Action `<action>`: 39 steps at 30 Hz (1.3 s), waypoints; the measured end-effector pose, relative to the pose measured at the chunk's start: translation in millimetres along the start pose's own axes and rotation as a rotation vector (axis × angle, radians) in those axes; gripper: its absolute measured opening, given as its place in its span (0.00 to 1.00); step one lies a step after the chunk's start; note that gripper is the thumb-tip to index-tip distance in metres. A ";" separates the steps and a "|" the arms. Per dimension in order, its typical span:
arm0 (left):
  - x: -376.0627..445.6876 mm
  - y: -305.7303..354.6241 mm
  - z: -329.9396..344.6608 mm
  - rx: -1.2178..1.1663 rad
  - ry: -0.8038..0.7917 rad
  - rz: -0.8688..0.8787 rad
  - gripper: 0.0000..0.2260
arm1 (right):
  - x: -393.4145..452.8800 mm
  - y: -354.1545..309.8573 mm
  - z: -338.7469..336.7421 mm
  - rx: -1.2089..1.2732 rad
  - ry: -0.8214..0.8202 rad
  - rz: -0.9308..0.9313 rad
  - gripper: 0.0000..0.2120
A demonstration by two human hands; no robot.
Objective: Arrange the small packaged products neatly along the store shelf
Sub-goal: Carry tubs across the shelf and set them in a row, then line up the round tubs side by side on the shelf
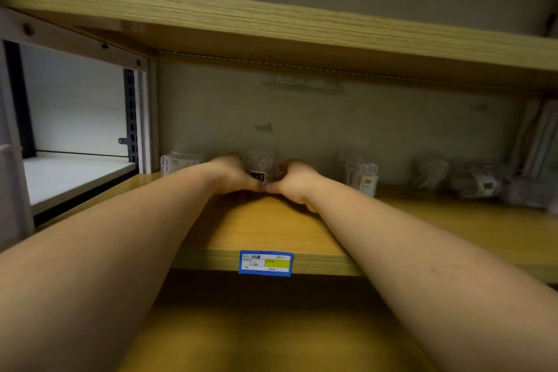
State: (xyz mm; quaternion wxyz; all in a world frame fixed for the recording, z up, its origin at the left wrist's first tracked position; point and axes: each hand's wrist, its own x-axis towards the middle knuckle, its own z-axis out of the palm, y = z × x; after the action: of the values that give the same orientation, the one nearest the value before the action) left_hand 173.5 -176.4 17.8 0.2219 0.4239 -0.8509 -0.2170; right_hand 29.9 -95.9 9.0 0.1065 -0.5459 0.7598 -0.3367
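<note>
Wooden shelf (271, 229): both hands' fingers (238, 183) cupped around small packet (260, 170).

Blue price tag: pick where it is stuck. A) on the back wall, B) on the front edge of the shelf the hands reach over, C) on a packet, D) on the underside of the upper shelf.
B: the blue price tag sits on the front edge of the wooden shelf, between the two forearms.
</note>
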 end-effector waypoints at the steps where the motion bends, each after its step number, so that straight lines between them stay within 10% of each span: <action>1: -0.7 2.0 -0.9 -0.029 0.023 0.008 0.31 | -2.0 3.4 -4.3 0.004 0.008 0.005 0.29; 9: -20.5 83.6 14.0 0.025 0.411 0.409 0.24 | -40.1 34.1 -84.2 0.003 0.156 -0.085 0.19; 13: -33.1 176.2 43.6 -0.072 0.315 0.655 0.14 | -70.3 58.7 -152.1 -0.045 0.283 -0.111 0.09; 25: 16.6 317.7 184.9 0.068 -0.002 0.228 0.17 | -125.2 234.4 -318.3 -0.388 0.326 0.117 0.14; 35: 70.2 369.2 253.8 0.242 0.021 0.205 0.51 | -108.6 306.9 -345.8 -0.640 0.268 0.189 0.16; 39: 80.9 391.9 276.0 0.361 0.077 0.306 0.45 | -103.2 325.0 -343.5 -0.687 0.319 0.257 0.22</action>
State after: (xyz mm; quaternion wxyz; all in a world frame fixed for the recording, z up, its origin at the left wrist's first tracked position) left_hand -270.4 21.6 29.1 0.2052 0.3309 -0.9210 -0.0090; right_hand -358.9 190.5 41.5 -0.1602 -0.3911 0.8973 -0.1277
